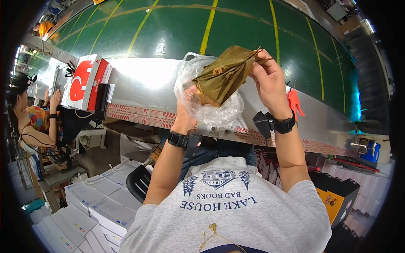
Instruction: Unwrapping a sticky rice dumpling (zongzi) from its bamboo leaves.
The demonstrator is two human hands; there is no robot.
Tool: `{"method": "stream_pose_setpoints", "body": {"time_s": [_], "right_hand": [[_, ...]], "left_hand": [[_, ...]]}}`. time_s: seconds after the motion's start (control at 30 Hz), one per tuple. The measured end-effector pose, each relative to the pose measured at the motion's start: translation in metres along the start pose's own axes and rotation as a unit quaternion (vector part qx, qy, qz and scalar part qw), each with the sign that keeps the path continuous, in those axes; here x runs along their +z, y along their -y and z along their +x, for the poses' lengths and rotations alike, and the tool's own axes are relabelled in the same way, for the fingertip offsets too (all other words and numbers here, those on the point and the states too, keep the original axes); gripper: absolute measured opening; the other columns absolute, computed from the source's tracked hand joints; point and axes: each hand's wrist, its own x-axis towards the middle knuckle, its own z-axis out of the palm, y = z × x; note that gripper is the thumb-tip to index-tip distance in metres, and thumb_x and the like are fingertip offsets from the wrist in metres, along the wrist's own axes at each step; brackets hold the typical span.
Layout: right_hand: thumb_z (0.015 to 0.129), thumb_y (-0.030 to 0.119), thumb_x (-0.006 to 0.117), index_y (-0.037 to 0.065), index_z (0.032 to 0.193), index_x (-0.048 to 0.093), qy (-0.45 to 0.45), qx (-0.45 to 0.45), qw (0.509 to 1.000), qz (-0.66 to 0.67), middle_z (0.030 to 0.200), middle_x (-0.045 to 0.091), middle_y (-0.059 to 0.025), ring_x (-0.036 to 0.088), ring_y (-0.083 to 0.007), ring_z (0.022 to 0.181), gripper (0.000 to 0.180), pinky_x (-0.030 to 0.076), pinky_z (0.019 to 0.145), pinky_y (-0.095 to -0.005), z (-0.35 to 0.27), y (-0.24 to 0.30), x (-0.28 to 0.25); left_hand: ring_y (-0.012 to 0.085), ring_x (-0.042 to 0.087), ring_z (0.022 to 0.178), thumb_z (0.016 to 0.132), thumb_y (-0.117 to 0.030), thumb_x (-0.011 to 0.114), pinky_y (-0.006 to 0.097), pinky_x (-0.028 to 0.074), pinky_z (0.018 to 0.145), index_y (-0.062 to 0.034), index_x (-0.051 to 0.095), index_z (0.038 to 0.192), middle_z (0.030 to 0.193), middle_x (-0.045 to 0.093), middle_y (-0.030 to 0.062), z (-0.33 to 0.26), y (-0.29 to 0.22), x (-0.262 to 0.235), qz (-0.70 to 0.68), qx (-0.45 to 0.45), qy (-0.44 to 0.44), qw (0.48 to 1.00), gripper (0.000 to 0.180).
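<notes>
Over the metal bench edge, my left hand [185, 110] is wrapped round a clear plastic bag [184, 84] that holds brownish food [206, 98], which looks like sticky rice. A large olive-brown leaf wrapper [230, 69] lies partly opened over the food, with a small crumb of it on the leaf. My right hand [270, 80] pinches the leaf's far right corner between thumb and fingers and holds it up. Part of my left hand's fingers is hidden behind the bag. Both wrists wear black bands with small dark boxes.
Beyond the bench [139, 80] runs a green belt [177, 29] with yellow lines. A red and white box [86, 82] stands on the left. Red-handled pliers or a similar tool [294, 101] lie right of my wrist. Another person [40, 114] sits far left. White boxes [103, 194] are stacked below.
</notes>
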Motion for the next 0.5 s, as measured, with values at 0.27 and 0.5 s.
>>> {"method": "stream_pose_setpoints", "body": {"time_s": [0.27,0.5], "right_hand": [[0.095,0.008,0.051,0.002,0.113,0.053,-0.057,0.065,0.992,0.091,0.104,0.061,-0.0057,0.059,-0.0134,0.093,0.019,0.050,0.084,-0.0310,0.0047,-0.0067,-0.0095],[0.094,0.010,0.053,0.001,0.112,0.055,-0.041,0.099,0.991,0.076,0.098,0.061,-0.0046,0.059,-0.0120,0.087,0.020,0.049,0.082,-0.0281,0.0059,-0.0024,-0.0002]], "left_hand": [[0.0285,0.056,0.112,0.087,-0.027,0.061,0.045,0.051,0.092,-0.0012,0.038,0.133,0.127,0.051,0.0157,-0.0027,-0.0011,0.0002,0.025,0.026,-0.002,0.999,0.058],[0.0254,0.054,0.113,0.090,-0.021,0.061,0.043,0.049,0.093,-0.0048,0.037,0.134,0.125,0.052,0.0116,-0.0024,0.0080,-0.0062,0.035,0.024,0.025,0.999,0.053]]}}
